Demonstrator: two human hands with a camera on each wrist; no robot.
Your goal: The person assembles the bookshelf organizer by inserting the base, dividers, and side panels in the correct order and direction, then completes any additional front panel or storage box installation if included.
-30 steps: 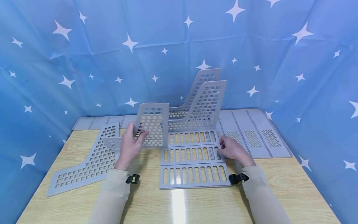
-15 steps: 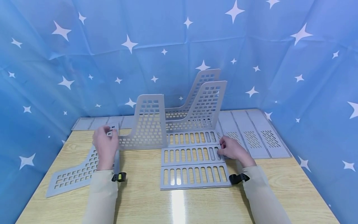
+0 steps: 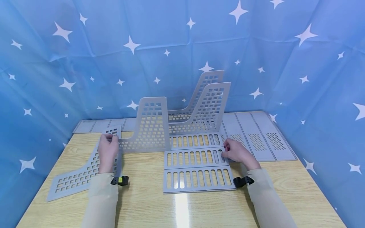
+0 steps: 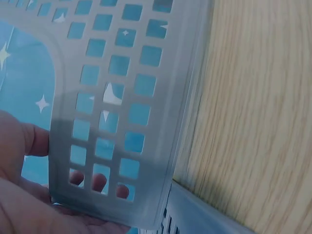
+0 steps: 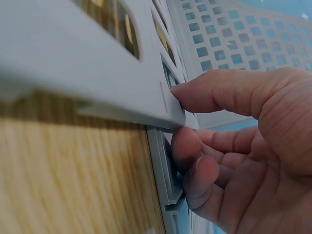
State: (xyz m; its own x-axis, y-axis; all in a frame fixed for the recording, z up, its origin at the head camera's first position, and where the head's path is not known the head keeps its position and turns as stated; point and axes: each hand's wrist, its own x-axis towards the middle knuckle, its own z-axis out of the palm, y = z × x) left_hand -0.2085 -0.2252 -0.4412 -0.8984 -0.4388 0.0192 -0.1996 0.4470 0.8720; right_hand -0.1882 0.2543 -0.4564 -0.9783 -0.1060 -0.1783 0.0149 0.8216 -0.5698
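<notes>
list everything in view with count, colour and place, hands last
Star-print cloth backdrop: one, blue and white, behind the table
Wood-grain table: one, light brown, under the panels
Upright perforated panels: three, grey, centre and rear
Flat perforated panel: one, grey, left
Flat slotted sections: three, grey, centre
Flat seamed sheeting: count unclear, grey, table's rear
Wrist devices: two, black, one per wrist
Sleeves: two, pale, both arms
Left hand: one, bare, pinching leftmost upright panel
Right hand: one, bare, pinching slotted sections' right edge
</notes>
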